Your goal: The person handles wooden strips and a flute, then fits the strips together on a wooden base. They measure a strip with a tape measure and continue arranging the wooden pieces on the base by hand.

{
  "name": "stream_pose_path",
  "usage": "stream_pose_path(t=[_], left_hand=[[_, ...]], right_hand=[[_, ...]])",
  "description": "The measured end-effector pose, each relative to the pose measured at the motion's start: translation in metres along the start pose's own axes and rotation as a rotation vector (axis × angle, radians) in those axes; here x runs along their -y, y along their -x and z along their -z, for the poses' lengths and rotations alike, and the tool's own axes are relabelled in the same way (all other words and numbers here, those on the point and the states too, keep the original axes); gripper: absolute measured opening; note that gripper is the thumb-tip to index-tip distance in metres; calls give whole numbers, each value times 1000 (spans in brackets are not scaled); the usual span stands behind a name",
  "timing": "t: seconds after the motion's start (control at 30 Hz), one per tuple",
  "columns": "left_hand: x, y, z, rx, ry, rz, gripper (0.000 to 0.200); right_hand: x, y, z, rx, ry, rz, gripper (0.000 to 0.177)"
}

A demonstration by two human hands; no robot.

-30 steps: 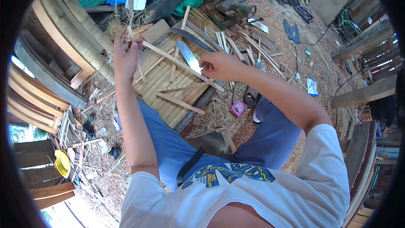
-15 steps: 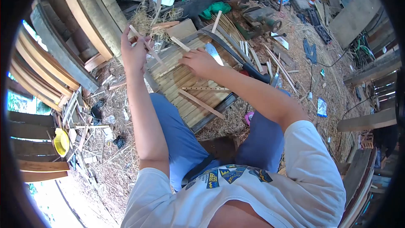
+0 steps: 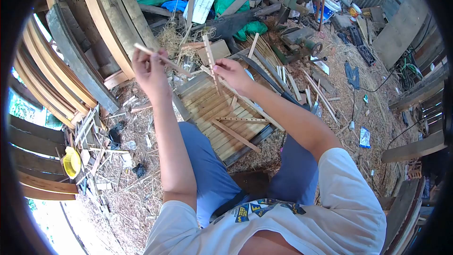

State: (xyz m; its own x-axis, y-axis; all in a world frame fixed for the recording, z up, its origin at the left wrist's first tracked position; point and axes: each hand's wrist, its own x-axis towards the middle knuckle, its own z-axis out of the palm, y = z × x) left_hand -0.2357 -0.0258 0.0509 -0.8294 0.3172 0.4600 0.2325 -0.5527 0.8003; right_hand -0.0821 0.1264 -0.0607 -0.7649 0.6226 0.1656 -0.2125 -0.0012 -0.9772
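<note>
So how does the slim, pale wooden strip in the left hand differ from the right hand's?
The left strip slants across the view; the right strip runs steeper. The left strip looks plain; the right strip shows a row of dark spots. Both are slim, pale wood.

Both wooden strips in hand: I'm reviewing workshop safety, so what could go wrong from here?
The curved dark blade appears close beside the right forearm, so a careless sweep might bring the arm against it.

The wooden strip in the left hand and the dotted strip in the right hand look thin; either could snap if forced.

The loose plain strip on the slatted panel might get knocked off.
</note>
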Motion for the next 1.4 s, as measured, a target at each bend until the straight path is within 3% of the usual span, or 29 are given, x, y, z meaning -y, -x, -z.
stream_pose_path(t=[0.1, 0.23, 0.37, 0.47, 0.57, 0.9, 1.0, 1.1, 1.2, 1.4], left_hand=[[22, -3, 4, 189, -22, 104, 45], [24, 8, -4, 396, -270, 132, 34], [33, 18, -14, 485, -192, 312, 28], [37, 25, -22, 573, -196, 462, 24], [43, 33, -29, 573, -94, 519, 24], [30, 53, -53, 640, 262, 639, 18], [28, 62, -58, 692, 274, 637, 38], [29, 68, -64, 652, 240, 605, 41], [23, 76, -69, 645, 292, 593, 44], [22, 87, -77, 646, 369, 644, 41]], right_hand=[[23, 4, 11, 14, -421, -250, 19], [44, 17, 36, 288, -718, -326, 25], [53, 36, 38, 1, -452, -317, 26], [59, 47, 43, -76, -88, -230, 28], [56, 54, 38, -175, 42, 6, 30], [83, 85, 36, -195, 192, 152, 23], [86, 89, 40, -264, 346, 291, 20], [104, 103, 40, -255, 226, 127, 16], [107, 109, 44, -252, 298, 214, 13], [107, 115, 50, -199, 211, 197, 9]])
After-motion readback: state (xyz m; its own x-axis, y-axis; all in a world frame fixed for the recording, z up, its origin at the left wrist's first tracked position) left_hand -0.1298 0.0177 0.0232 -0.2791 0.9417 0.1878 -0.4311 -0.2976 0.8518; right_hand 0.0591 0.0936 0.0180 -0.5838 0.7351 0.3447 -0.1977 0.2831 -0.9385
